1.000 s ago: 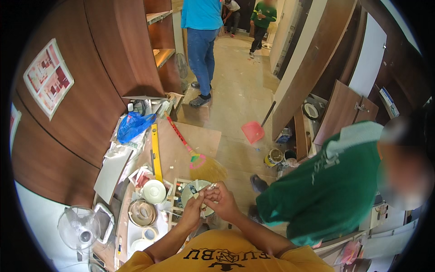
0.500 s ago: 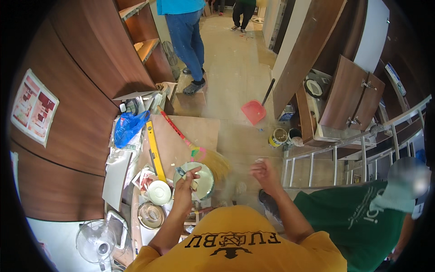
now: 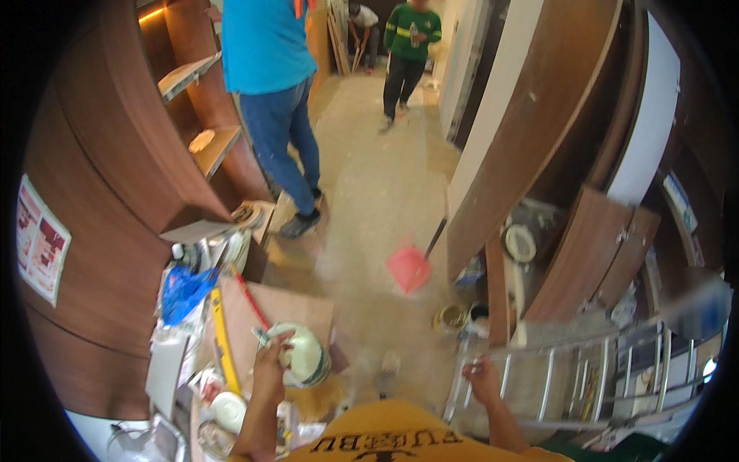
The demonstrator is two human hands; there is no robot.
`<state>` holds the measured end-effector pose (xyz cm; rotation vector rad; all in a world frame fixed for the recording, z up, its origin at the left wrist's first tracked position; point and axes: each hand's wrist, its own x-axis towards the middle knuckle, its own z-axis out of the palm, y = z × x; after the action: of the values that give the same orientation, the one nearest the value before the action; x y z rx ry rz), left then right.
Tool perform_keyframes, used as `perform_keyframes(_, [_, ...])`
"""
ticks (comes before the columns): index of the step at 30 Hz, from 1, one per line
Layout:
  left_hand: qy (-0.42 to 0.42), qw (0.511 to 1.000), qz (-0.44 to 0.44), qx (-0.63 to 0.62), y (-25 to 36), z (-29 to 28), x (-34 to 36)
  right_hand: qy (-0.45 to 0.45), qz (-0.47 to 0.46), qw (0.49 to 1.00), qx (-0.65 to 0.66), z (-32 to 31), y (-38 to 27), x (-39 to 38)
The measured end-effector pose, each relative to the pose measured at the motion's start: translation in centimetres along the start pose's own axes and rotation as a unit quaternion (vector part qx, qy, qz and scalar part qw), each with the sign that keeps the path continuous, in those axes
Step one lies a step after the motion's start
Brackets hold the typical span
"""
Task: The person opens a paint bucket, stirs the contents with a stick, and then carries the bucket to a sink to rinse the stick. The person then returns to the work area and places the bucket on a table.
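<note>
My left hand [image 3: 271, 362] is closed at the near left, its fingers at the rim of a pale green-white bucket [image 3: 312, 362]. The bucket seems to hang from this hand over the bristles of a broom [image 3: 250, 300] with a red handle. A small tool [image 3: 262, 336] with a bluish-white end sticks out of the same hand; blur hides its kind. My right hand [image 3: 481, 376] is held up at the near right, fingers curled together, in front of an aluminium ladder [image 3: 548, 381]. What it holds, if anything, is too small to make out.
A yellow spirit level [image 3: 223, 339] and blue plastic bag [image 3: 185, 294] lie left. A red dustpan [image 3: 408, 269] rests on the floor, near an open tin [image 3: 452, 316]. A person in blue [image 3: 269, 54] stands by the shelves; another in green [image 3: 412, 35] is farther back, holding a bottle.
The view has tipped up toward the corridor. The bucket has moved with my left hand, forward relative to the level. My right hand stays raised. The green-shirted person beside me has mostly left view.
</note>
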<state>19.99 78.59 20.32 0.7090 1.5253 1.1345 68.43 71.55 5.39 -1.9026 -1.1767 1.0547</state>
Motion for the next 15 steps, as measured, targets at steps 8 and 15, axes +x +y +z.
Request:
perform_keyframes(8, [0.050, 0.998, -0.015, -0.042, 3.7, 7.7, 5.2, -0.079, -0.052, 0.993, 0.070, -3.2, -5.0, 15.8])
perform_keyframes(15, [-0.003, 0.997, 0.009, -0.077, 6.9, 12.9, 8.7, -0.037, -0.101, 0.994, 0.012, -3.8, -5.8, 19.6])
